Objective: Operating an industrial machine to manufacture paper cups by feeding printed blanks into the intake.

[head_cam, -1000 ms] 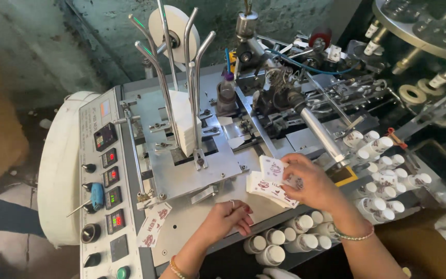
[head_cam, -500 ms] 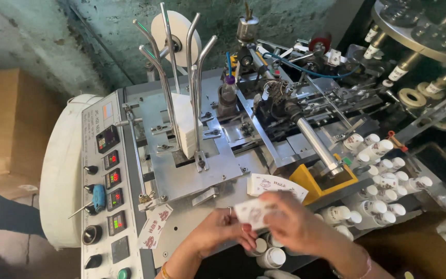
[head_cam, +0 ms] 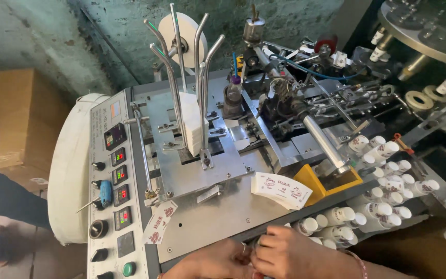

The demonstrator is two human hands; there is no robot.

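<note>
Both hands meet at the near edge of the machine bed (head_cam: 218, 217): the left hand (head_cam: 210, 261) and right hand (head_cam: 290, 254) are curled with fingertips pressed together over something small, and whether either grips anything cannot be told. The stack of blanks (head_cam: 281, 189) lies on the bed just beyond the right hand, the nearer one, its long axis running left to right. White cups (head_cam: 383, 206) crowd the tray at the bed's right edge.
</note>
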